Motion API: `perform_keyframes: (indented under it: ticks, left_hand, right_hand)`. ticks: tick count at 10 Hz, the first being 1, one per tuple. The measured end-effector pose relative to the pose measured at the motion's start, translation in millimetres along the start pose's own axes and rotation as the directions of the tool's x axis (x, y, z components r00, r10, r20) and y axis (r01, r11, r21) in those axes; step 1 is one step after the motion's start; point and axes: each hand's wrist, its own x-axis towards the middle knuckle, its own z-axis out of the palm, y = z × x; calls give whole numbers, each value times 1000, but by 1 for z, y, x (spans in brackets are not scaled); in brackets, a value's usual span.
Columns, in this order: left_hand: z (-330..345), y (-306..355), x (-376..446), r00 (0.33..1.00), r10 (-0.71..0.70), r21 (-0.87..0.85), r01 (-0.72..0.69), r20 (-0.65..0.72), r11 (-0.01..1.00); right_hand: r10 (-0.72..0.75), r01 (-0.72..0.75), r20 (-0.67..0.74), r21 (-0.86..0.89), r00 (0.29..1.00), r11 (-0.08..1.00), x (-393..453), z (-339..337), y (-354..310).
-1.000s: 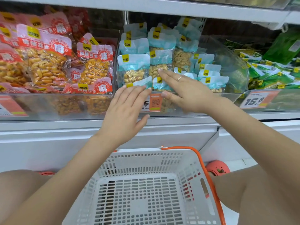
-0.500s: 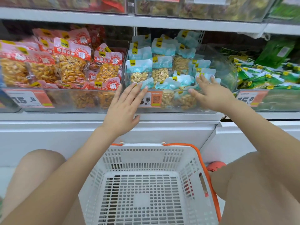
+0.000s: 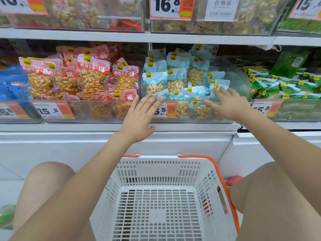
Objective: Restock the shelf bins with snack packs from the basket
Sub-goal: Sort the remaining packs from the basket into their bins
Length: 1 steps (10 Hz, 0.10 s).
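Both grips lie spread: left hand (image 3: 139, 117) and right hand (image 3: 229, 103) on blue peanut packs (image 3: 175, 80) at centre; red packs (image 3: 92, 79) left, white basket (image 3: 173, 164) below.

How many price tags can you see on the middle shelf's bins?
4. One at the far left edge, one on the red-pack bin, one on the blue-pack bin behind the left hand, one on the green-pack bin. Others may lie out of frame.

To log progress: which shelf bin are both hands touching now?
The middle bin, with light-blue peanut packs; red packs lie left, green packs right.
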Motion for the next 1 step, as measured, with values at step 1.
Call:
perform_keyframes:
  ticks: [1]
  left_hand:
    - [-11, -4, -1, 993, 10, -33, -6, 120, 999]
  right_hand:
    - [-21, 28, -40, 168, 999, 985, -5, -2, 0]
